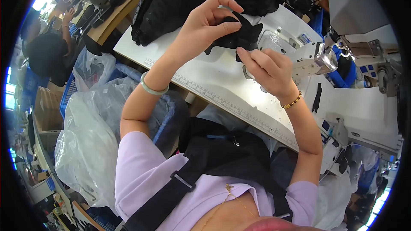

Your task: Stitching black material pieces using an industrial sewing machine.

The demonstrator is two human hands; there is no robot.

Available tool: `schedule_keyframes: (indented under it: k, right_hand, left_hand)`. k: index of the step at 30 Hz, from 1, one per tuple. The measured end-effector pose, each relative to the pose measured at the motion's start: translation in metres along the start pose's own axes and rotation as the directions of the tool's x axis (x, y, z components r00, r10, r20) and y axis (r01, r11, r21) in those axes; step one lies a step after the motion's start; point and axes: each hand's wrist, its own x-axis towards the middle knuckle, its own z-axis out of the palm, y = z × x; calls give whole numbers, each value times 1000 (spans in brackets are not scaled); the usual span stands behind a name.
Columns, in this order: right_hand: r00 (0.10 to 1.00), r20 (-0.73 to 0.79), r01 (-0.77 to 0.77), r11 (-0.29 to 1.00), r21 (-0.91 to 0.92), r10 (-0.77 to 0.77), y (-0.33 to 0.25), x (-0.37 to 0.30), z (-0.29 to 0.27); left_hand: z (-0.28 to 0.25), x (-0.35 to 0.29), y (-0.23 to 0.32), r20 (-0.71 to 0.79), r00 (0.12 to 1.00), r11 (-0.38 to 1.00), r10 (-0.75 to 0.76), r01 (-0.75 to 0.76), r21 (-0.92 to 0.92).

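A small piece of black fabric (239, 34) is held up above the white sewing table (205, 70), between my two hands. My left hand (212, 21) pinches its upper left side between thumb and fingers. Lower down on the right, my right hand (270, 69) grips the cloth's bottom edge, its thumb and index finger pressed together and the other fingers curled in. The fabric looks folded and uneven in outline. Just right of it is the sewing machine's white arm and head (306, 57), partly behind my right hand.
Large black fabric bundles (171, 6) lie along the table's far side. A narrow black strip (317, 97) rests right of my right wrist. Clear plastic bags (92, 124) fill the floor at left by a blue crate (67, 96). A person (47, 51) works at far left.
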Motion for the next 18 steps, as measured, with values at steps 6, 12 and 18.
schedule_keyframes:
  k: [6, 12, 18]
  right_hand:
    - [743, -46, -582, 678, 450, 668, -22, 4, -4]
    - [370, 660, -853, -43, 521, 654, -14, 22, -18]
    - [754, 164, -632, 634, 446, 636, -40, 11, -1]
  left_hand:
    - [3, -11, 4, 77, 994, 997, 72, -73, 2]
    - [11, -36, 7, -42, 948, 745, 316, -220, 629]
    - [23, -74, 26, -239, 866, 887, -439, 460, 39]
